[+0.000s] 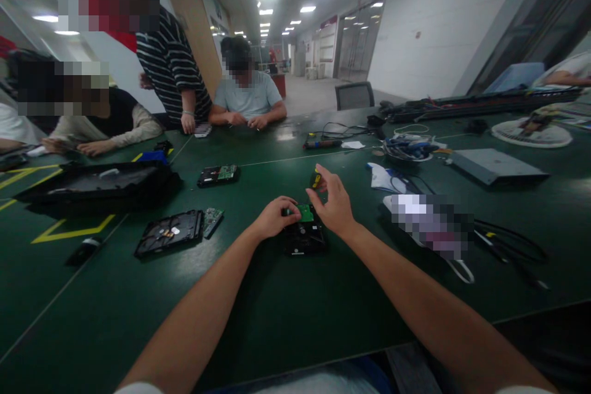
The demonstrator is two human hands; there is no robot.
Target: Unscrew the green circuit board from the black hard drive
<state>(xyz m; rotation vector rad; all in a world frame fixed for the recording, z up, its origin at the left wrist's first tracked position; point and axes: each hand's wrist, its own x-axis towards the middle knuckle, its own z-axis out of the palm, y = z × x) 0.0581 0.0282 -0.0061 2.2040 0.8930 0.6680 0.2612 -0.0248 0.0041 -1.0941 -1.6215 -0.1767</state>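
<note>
A black hard drive (305, 239) lies in front of me, a green circuit board (305, 213) at its far end. My left hand (277, 217) grips the far left side of this drive, with thumb and fingers bent at the board's edge. Above the far right corner, my right hand (333, 198) pinches a yellow and black screwdriver (316, 178) by its handle. Its tip is too small to make out. Left of my arms are another hard drive (170, 233) and a loose circuit board (213, 222). A third drive (218, 175) sits farther back.
A black tray (101, 188) stands at left. To the right lie a white power strip (415, 221), black cables (512, 246), a grey metal box (498, 166) and a bundle of wires (410, 146). Several people are across the table, one in a light shirt (249, 98).
</note>
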